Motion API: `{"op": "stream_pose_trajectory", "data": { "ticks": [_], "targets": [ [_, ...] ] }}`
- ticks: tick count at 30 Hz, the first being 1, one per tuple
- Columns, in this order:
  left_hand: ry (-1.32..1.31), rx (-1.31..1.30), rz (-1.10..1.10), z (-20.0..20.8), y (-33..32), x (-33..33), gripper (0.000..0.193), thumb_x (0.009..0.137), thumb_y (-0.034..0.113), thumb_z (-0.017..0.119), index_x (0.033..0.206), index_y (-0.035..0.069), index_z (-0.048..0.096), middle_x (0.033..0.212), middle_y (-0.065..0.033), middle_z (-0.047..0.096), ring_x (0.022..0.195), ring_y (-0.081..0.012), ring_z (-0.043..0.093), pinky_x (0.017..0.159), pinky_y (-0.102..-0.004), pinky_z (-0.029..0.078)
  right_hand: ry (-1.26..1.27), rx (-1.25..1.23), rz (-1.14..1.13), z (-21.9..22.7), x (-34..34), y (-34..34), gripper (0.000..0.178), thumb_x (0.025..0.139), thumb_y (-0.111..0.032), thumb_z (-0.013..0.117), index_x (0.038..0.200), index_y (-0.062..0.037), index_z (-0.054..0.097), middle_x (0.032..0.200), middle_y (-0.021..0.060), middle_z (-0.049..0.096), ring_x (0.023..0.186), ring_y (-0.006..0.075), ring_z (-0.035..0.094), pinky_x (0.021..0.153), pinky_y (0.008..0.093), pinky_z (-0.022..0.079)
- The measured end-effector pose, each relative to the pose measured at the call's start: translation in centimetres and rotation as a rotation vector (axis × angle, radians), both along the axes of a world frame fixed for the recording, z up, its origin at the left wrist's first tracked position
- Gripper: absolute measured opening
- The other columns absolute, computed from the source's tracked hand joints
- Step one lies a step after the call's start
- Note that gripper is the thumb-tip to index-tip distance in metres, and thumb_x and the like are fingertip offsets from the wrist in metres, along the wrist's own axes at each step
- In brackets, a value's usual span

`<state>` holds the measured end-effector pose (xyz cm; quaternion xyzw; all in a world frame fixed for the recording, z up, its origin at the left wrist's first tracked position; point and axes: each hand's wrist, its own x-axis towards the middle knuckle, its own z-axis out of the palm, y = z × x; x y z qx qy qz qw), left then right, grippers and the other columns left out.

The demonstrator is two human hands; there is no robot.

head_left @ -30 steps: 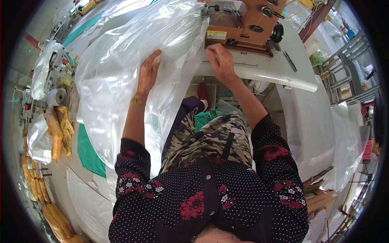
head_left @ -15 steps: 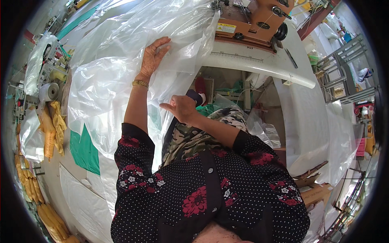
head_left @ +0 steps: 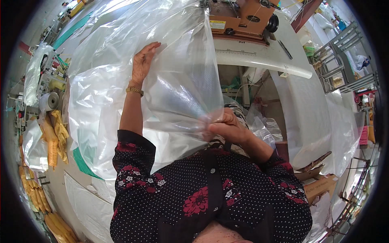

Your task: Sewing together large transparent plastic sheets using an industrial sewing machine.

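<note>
A large clear plastic sheet (head_left: 178, 81) is spread over the work surface and hangs down toward my lap. My right hand (head_left: 230, 126) is closed on its near edge, and folds fan out from that grip. Resting on the sheet to the left is my left hand (head_left: 145, 64), fingers stretched out. At the far right, beyond the sheet, stands a brown sewing machine (head_left: 243, 18); the sheet's far right corner reaches its left side.
A ruler scale (head_left: 235, 52) runs along the table's front below the machine. Tweezers (head_left: 285, 49) lie to its right. A cardboard box (head_left: 320, 187) sits at the lower right, a grey metal rack (head_left: 344, 60) farther off. Yellow bundles (head_left: 50, 139) and a white roll (head_left: 49, 101) are at left.
My right hand has moved right and nearer to me, now gripping the sheet's edge and pulling it taut across my lap. My left hand has shifted slightly left.
</note>
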<state>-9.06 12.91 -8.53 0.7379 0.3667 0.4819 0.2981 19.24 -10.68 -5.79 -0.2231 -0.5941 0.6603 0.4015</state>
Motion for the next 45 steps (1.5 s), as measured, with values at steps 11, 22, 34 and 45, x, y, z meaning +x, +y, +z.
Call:
{"op": "stream_pose_trajectory", "data": {
  "ticks": [11, 22, 34, 45],
  "targets": [
    [0.76, 0.487, 0.279, 5.0, -10.0, 5.2, 0.041, 0.083, 0.018, 0.071, 0.122, 0.009, 0.064, 0.146, -0.0091, 0.046, 0.138, -0.0273, 0.04, 0.115, -0.0541, 0.021, -0.081, -0.163, -0.131, -5.7, 0.4, -1.4, 0.027, 0.097, -0.018, 0.054, 0.084, 0.0019, 0.067, 0.077, 0.0005, 0.065, 0.076, 0.0074, 0.059, 0.073, 0.0255, 0.049],
    [0.643, 0.455, 0.267, 3.2, -14.4, 10.2, 0.032, 0.083, 0.01, 0.067, 0.114, 0.005, 0.062, 0.113, -0.01, 0.058, 0.103, -0.0283, 0.056, 0.092, -0.0439, 0.042, -0.167, -0.1, -0.15, -4.3, -0.6, -1.6, 0.027, 0.097, -0.019, 0.055, 0.084, 0.0016, 0.068, 0.075, 0.002, 0.066, 0.07, 0.0073, 0.058, 0.066, 0.0255, 0.048],
    [-0.093, -0.212, 0.092, 3.1, -15.5, 11.1, 0.006, 0.089, 0.001, 0.062, 0.095, -0.001, 0.061, 0.082, -0.0083, 0.065, 0.071, -0.0114, 0.061, 0.068, -0.0259, 0.049, -0.322, 0.495, -0.316, -0.7, -3.1, -0.5, 0.021, 0.091, -0.017, 0.059, 0.08, 0.0007, 0.06, 0.067, 0.0172, 0.057, 0.061, 0.0349, 0.057, 0.066, 0.0429, 0.046],
    [-0.046, -0.213, 0.128, 3.6, -15.7, 9.6, 0.01, 0.093, 0.002, 0.059, 0.097, -0.003, 0.067, 0.081, -0.005, 0.067, 0.074, -0.0054, 0.059, 0.066, -0.0217, 0.048, -0.493, 0.605, -0.303, -0.2, -4.8, 0.6, 0.022, 0.087, -0.016, 0.061, 0.071, -0.0017, 0.055, 0.061, 0.0179, 0.052, 0.061, 0.0377, 0.056, 0.066, 0.0445, 0.045]
  ]
}}
